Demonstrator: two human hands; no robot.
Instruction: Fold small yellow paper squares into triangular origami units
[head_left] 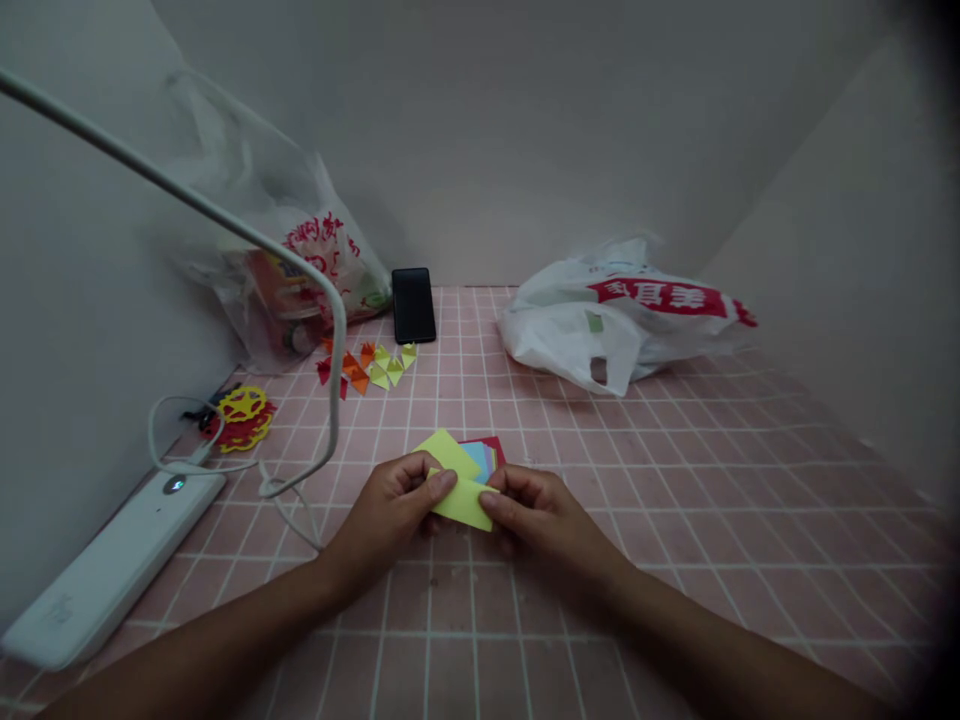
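Note:
A yellow paper sheet (459, 478), partly folded, is pinched between both hands above the pink gridded tabletop (675, 480). My left hand (394, 505) grips its left edge with the thumb on top. My right hand (536, 510) grips its right edge, fingers curled. Just behind the sheet lies a small stack of coloured paper squares (487, 455), with blue, red and yellow edges showing.
Several small folded paper pieces (371, 366) lie at the back left, near a black phone (413, 304) and a clear plastic bag (300, 270). A white plastic bag (622, 310) sits back right. A white desk lamp base (112, 565), its cable and red-yellow paper cutouts (241, 416) are on the left.

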